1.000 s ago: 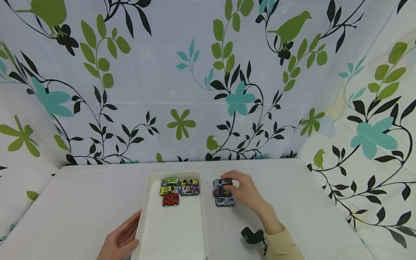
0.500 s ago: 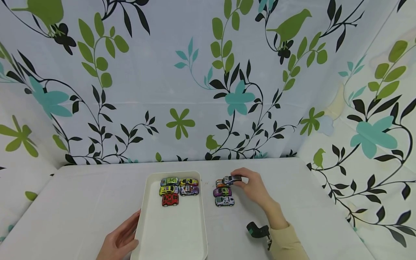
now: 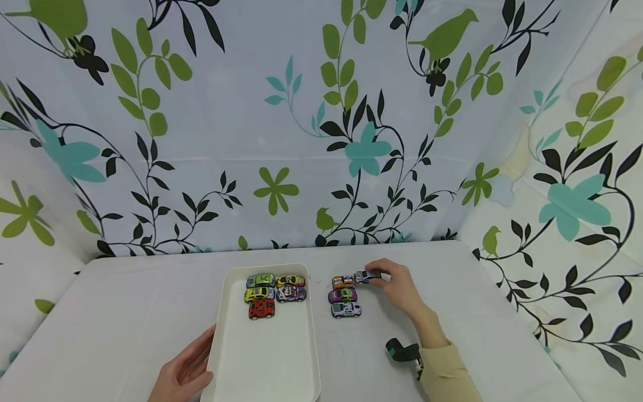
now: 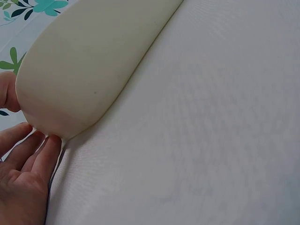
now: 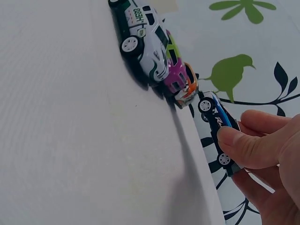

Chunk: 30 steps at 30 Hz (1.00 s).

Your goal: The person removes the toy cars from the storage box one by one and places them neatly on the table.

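Observation:
My right hand (image 3: 403,287) pinches a dark-and-silver toy car (image 5: 216,115) between thumb and fingers. The car is just right of an orange toy car (image 3: 343,281) at the back of a short column. Below that one come a purple-and-green toy car (image 3: 342,295) and a white toy car (image 3: 346,310). With my left hand (image 3: 182,368) I hold the left side of a white tray (image 3: 268,363); in the left wrist view its fingertips (image 4: 52,140) touch the tray's outer wall. A red toy car (image 3: 262,309) and several other toy cars stand in the tray's far end.
A black device (image 3: 403,350) is by the right forearm. The white table (image 3: 135,301) ends at a leaf-and-bird patterned cloth (image 3: 226,111) at the back and right.
My right hand has picked the dark-and-silver car off the column's far end and carried it right, uncovering the orange car. The left hand still holds the tray.

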Each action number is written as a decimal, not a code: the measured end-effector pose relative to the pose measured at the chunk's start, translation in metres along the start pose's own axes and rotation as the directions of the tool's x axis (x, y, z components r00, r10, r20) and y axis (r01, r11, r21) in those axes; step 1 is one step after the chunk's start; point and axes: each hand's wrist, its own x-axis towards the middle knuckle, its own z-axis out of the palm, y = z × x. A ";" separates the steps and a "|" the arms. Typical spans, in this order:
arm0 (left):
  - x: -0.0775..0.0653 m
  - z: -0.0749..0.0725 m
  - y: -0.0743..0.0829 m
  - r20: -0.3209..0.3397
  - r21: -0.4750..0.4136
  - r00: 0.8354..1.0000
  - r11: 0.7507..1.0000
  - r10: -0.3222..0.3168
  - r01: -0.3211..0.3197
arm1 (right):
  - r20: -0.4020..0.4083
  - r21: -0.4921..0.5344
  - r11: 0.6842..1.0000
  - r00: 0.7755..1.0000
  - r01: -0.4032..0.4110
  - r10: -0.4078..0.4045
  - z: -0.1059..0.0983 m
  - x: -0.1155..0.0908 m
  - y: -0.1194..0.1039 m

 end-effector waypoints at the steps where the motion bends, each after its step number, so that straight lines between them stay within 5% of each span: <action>1: 0.000 0.000 0.000 0.001 -0.002 1.000 1.000 0.002 -0.002 | 0.001 -0.002 1.000 1.000 0.000 0.000 0.000 0.000 0.001; 30: 0.000 0.000 -0.002 0.001 -0.003 1.000 1.000 0.002 -0.002 | 0.070 0.012 0.997 0.994 -0.079 0.078 0.007 -0.005 0.007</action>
